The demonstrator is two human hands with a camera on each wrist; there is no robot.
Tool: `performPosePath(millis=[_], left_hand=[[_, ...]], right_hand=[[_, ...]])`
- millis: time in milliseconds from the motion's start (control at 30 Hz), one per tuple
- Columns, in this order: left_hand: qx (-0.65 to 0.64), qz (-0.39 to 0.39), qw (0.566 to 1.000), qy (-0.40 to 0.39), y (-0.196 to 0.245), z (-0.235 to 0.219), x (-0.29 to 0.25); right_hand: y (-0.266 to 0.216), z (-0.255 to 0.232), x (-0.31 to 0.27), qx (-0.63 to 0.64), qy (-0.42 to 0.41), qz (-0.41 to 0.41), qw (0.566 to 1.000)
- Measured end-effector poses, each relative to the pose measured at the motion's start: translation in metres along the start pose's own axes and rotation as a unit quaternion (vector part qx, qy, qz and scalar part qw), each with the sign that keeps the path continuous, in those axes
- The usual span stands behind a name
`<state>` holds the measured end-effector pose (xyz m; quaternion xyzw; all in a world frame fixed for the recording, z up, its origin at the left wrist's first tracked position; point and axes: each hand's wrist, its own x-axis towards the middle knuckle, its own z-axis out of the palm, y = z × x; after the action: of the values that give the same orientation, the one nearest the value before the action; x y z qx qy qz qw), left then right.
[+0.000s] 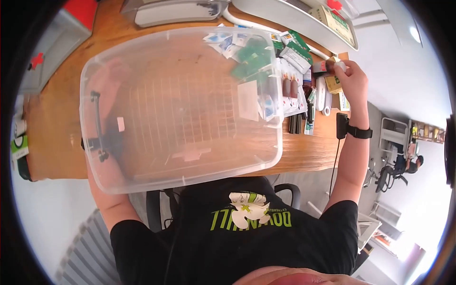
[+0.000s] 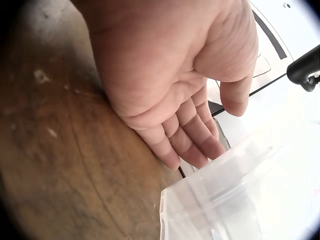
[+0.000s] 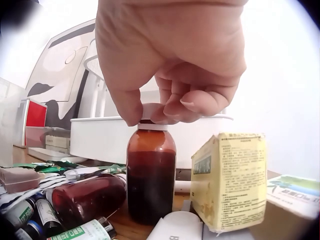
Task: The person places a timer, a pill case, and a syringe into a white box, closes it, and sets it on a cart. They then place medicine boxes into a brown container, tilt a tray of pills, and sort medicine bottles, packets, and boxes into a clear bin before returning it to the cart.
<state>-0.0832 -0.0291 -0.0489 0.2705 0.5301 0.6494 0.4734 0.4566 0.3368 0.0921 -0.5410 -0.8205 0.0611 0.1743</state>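
Note:
A large clear plastic box (image 1: 180,109) lies over the middle of the wooden table, its rim toward the camera. Through its left side shows my left hand (image 1: 110,76); in the left wrist view that hand (image 2: 170,85) has relaxed, nearly straight fingers beside the box's edge (image 2: 200,200). My right hand (image 1: 352,80) is at the table's right. In the right wrist view the right hand (image 3: 175,65) pinches the white cap of an upright brown bottle (image 3: 151,175) of dark liquid. A yellow carton (image 3: 230,182) stands beside the bottle.
Packets (image 1: 295,57), small bottles and tubes crowd the table right of the box. A white tray (image 1: 304,21) lies behind them. A grey bin with a red cross (image 1: 42,61) stands at the left. In the right wrist view another brown bottle (image 3: 90,200) lies on its side.

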Motion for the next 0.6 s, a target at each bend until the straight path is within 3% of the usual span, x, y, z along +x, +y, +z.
performPosePath(millis=[100,167,233,333,367,433,500,533,600], left_hand=[[-0.037,0.019,0.998,0.053,0.005,0.028,-0.006],[-0.032,0.022,0.999,-0.020,0.007,0.023,-0.006],[-0.031,0.034,0.997,-0.060,0.006,0.020,-0.005],[-0.015,0.056,0.997,-0.057,0.004,0.018,-0.004],[0.001,0.057,0.997,-0.046,0.003,0.018,-0.004],[0.058,0.078,0.995,-0.034,0.006,0.019,-0.007],[0.093,0.113,0.988,-0.040,0.008,0.018,-0.011],[0.087,0.127,0.987,-0.049,0.007,0.015,-0.012],[0.026,0.138,0.987,-0.073,0.000,0.014,-0.011]], right_hand=[[-0.023,-0.029,-0.009,-0.011,0.064,0.023,0.998],[-0.029,-0.047,-0.010,0.008,0.145,-0.005,0.989],[-0.048,-0.068,-0.020,0.076,0.220,-0.055,0.971],[-0.097,-0.096,-0.041,0.300,0.225,-0.151,0.915],[-0.112,-0.101,-0.045,0.389,0.179,-0.197,0.882],[-0.140,-0.104,-0.057,0.374,0.102,-0.252,0.886],[-0.175,-0.092,-0.072,0.330,0.046,-0.294,0.896],[-0.185,-0.089,-0.071,0.267,-0.005,-0.351,0.897],[-0.206,-0.082,-0.071,0.155,-0.105,-0.471,0.862]])
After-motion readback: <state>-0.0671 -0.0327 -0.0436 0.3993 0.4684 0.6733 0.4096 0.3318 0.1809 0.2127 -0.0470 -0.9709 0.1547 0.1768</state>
